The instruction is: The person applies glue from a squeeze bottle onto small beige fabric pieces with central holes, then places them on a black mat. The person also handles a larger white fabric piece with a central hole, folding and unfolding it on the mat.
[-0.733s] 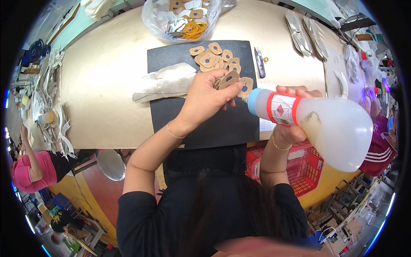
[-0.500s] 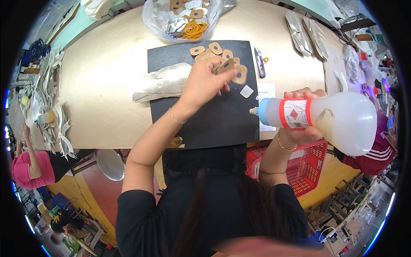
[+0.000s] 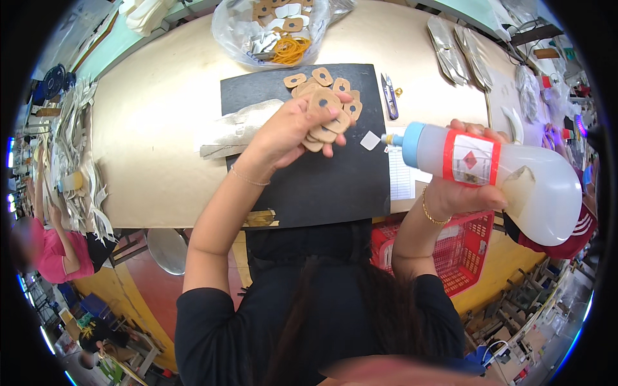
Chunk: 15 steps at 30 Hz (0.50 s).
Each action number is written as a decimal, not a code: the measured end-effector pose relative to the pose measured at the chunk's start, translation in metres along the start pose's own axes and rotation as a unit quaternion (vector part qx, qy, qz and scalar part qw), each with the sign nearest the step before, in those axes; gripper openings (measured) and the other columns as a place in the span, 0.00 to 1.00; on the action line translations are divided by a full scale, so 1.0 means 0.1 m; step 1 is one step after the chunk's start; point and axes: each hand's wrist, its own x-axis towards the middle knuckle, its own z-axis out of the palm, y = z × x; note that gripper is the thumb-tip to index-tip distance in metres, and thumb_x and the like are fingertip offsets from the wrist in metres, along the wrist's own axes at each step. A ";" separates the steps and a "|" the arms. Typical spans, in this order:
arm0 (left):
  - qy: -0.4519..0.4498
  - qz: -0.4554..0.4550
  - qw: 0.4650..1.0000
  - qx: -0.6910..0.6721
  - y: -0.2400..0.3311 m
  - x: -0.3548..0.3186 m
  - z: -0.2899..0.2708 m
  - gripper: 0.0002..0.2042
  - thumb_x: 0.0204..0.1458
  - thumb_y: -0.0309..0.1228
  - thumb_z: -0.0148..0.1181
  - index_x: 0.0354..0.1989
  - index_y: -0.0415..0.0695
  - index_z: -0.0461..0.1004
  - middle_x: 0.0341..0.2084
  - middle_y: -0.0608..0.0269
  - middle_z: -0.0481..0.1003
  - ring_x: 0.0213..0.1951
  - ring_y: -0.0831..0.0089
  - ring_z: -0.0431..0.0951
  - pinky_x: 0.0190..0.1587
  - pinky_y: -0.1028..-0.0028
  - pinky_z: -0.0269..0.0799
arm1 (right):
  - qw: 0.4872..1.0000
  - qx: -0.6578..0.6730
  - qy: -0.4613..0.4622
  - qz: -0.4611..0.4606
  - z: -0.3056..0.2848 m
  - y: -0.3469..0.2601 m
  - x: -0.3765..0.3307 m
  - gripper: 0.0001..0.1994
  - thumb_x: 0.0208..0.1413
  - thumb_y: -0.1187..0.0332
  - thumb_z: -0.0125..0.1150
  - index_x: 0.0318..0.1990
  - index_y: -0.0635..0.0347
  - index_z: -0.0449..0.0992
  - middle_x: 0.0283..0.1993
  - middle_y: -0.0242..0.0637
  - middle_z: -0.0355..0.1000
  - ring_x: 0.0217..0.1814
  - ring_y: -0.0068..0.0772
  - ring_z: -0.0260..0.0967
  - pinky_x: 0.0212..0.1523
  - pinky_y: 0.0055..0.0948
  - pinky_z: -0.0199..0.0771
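My left thumb and fingers (image 3: 315,117) were pinched on a fan of tan pieces (image 3: 337,123), held above the mat with my left hand (image 3: 290,132). They looked thin and light, stiff like card, each with a dark-showing hole; I judged that a loose fan could slip apart, so the overlapped part was the place to pinch.

My right hand (image 3: 458,195) was wrapped round the squeeze bottle (image 3: 515,161), thumb on the near side, fingers round the far side. It lay tipped nearly level, its nozzle (image 3: 391,139) pointing left. The plastic seemed soft and smooth, its wide base probably the heavier end; the labelled middle gave the best hold.

Just beyond the nozzle, a small white square (image 3: 370,140) lay on the black mat (image 3: 315,193). Past my left fingertips sat a pile of more tan pieces (image 3: 353,108), partly hidden by that hand. A silvery sheet (image 3: 239,132) lay left of it, under my wrist in view. Snips (image 3: 389,96) lay right of the mat, a plastic bag (image 3: 225,32) stood beyond it, and a red basket (image 3: 473,257) sat below the table edge.
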 end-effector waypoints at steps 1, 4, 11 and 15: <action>-0.005 -0.006 0.999 0.033 -0.01 -0.03 0.03 0.17 0.51 0.30 0.59 0.48 0.36 0.67 0.27 0.61 0.73 0.24 0.78 0.75 0.19 0.82 0.70 | 1.000 -0.013 -0.013 -0.016 0.02 0.00 0.02 0.48 0.32 0.25 0.53 0.45 0.69 0.64 0.36 0.43 0.70 0.39 0.37 0.74 0.44 0.43 0.79; 0.004 -0.003 0.990 0.139 -0.06 -0.11 0.14 0.15 0.50 0.32 0.61 0.43 0.38 0.69 0.22 0.64 0.73 0.15 0.81 0.71 0.14 0.83 0.66 | 1.000 0.009 -0.010 0.001 0.08 0.00 0.04 0.48 0.32 0.26 0.54 0.45 0.70 0.64 0.37 0.44 0.70 0.39 0.38 0.74 0.45 0.44 0.78; 0.036 -0.050 0.969 0.240 -0.06 -0.18 0.27 0.11 0.47 0.35 0.65 0.24 0.42 0.72 0.14 0.67 0.72 0.11 0.84 0.67 0.12 0.84 0.54 | 0.988 0.097 -0.119 -0.020 0.08 0.05 0.02 0.44 0.31 0.37 0.68 0.47 0.69 0.64 0.40 0.44 0.70 0.45 0.40 0.72 0.50 0.45 0.74; 0.037 -0.059 0.966 0.248 -0.03 -0.20 0.31 0.10 0.46 0.34 0.64 0.22 0.42 0.72 0.14 0.66 0.72 0.10 0.83 0.66 0.12 0.84 0.54 | 0.978 0.113 -0.172 -0.026 0.04 0.07 0.00 0.43 0.31 0.41 0.72 0.47 0.70 0.65 0.41 0.44 0.69 0.46 0.42 0.71 0.51 0.45 0.74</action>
